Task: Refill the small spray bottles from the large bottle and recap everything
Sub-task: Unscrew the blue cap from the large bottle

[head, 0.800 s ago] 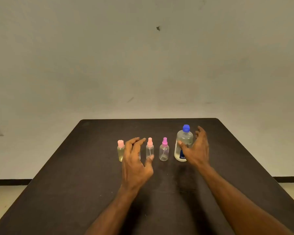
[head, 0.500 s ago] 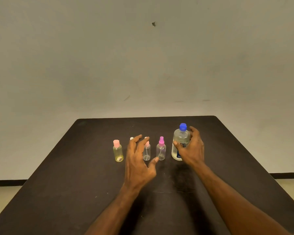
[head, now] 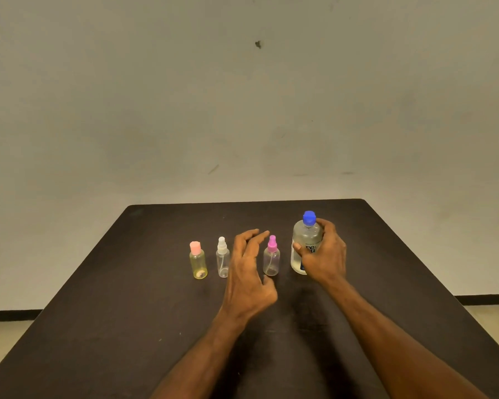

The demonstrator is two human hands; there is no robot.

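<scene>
A large clear bottle (head: 305, 240) with a blue cap (head: 309, 218) stands upright at the right of a row on the dark table (head: 98, 312). My right hand (head: 324, 257) is wrapped around its body. To its left stand a small clear spray bottle with a magenta top (head: 271, 256), a clear one with a white top (head: 222, 257) and a yellowish bottle with a pink cap (head: 198, 260). My left hand (head: 249, 272) hovers with fingers apart between the white-topped and magenta-topped bottles, holding nothing. It hides another small bottle behind it.
The table's far edge (head: 242, 201) lies just behind the bottles, with a plain wall beyond. Floor shows past the right edge (head: 487, 312) and the left edge.
My right hand has closed around the large bottle. My left hand has shifted a little right, uncovering the white-topped bottle and hiding the pink-topped one behind it.
</scene>
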